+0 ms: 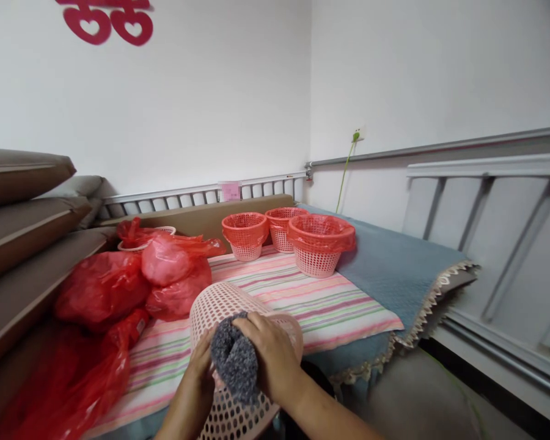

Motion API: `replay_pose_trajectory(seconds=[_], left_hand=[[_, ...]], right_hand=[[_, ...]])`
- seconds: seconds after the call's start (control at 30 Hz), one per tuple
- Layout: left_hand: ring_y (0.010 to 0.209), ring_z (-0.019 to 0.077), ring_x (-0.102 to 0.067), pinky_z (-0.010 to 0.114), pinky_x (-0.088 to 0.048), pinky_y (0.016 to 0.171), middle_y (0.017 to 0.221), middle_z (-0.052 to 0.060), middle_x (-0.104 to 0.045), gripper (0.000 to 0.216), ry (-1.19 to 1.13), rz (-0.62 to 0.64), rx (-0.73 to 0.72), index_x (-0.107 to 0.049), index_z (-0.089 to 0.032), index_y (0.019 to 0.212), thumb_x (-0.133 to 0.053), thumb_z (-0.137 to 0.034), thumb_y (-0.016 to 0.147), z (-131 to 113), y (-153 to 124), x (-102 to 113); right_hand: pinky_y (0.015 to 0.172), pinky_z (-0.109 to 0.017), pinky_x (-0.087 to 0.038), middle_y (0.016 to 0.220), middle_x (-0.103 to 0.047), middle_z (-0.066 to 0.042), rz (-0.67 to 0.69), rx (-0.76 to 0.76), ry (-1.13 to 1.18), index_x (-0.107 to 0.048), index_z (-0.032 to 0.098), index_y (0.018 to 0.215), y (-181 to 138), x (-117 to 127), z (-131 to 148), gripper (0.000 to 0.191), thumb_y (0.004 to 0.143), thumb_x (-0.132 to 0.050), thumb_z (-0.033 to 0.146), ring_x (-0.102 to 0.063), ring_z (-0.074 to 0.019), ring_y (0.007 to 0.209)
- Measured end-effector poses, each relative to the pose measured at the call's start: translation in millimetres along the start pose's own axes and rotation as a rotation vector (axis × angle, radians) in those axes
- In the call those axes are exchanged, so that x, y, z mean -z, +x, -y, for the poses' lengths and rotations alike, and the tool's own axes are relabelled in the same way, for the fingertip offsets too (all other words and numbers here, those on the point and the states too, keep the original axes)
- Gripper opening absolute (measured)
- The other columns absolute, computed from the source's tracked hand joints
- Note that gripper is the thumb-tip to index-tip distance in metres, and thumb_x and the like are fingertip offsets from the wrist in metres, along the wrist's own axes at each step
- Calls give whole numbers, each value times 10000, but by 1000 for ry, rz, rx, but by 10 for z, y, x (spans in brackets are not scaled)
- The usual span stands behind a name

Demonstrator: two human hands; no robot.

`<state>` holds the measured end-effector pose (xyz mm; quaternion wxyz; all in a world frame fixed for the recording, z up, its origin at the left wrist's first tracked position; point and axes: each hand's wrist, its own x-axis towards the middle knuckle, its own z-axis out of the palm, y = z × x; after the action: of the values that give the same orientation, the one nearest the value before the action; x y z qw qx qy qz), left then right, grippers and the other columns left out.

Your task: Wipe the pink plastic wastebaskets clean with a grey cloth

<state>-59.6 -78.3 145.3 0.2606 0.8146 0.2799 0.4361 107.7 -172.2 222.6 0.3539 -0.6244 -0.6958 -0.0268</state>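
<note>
A pink perforated plastic basket (220, 305) lies tipped on its side at the front of the striped cloth, its bottom facing away from me. My left hand (197, 373) grips its near wall. My right hand (270, 354) presses a grey fuzzy cloth (236, 360) against the basket's side, fingers curled over the cloth.
Three pink baskets lined with red bags (319, 243) stand at the back of the striped cloth (330, 305). Red plastic bags (132, 281) pile up on the left beside brown cushions (22, 232). A blue blanket (394, 263) covers the right; grey railings run behind.
</note>
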Motion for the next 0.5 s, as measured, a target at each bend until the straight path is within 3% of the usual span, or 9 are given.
replay_pose_trajectory(seconds=[0.2,0.33,0.5], left_hand=[[1359,248,-328,487,-242,1121,1454,49,-407,567,155,111,-24,-535,-286,1288,-402,-52,789,135,-168,132],[1386,248,-265,497,-255,1108,1502,17,-318,657,197,114,-49,-456,-326,1343,-382,-16,768,154,-342,125],[1359,257,-326,488,-296,1097,1460,41,-398,580,219,23,-69,-487,-301,1326,-407,-74,798,116,-331,100]], right_hand=[[846,-287,-438,1064,-628,-27,-147,-96,100,-577,250,1116,-30,-109,-356,325,818,-501,143,-587,-171,964],[871,-295,-459,1092,-616,-48,-184,-162,166,-547,214,1139,-157,-160,-605,342,809,-497,139,-574,-177,1018],[847,-292,-462,1001,-626,-48,-212,-89,109,-578,214,1076,-184,-120,-465,299,803,-504,116,-580,-178,950]])
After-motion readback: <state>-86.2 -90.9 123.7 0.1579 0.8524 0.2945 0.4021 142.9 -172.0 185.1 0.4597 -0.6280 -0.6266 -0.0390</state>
